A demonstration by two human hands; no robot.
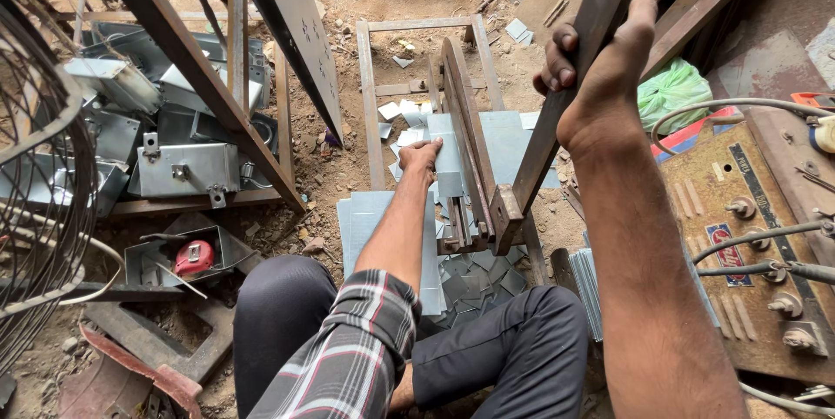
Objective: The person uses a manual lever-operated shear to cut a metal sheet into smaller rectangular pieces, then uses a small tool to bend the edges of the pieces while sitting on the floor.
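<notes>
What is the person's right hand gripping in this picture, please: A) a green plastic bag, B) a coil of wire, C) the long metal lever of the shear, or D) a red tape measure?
C: the right hand is wrapped around the long metal lever that runs down to the shear's blade, while the left hand presses on a grey metal sheet beside the blade.

1. A red tape measure [193,257] lies in a grey metal tray on the dirt floor, at the left.
2. Grey sheet-metal boxes [187,167] are stacked under a rusty angle-iron frame [196,71].
3. A green plastic bag [674,93] sits at the upper right.
4. A worn welding machine [752,236] with knobs and cables stands at the right.
5. Wire coils [39,167] fill the left edge.
</notes>
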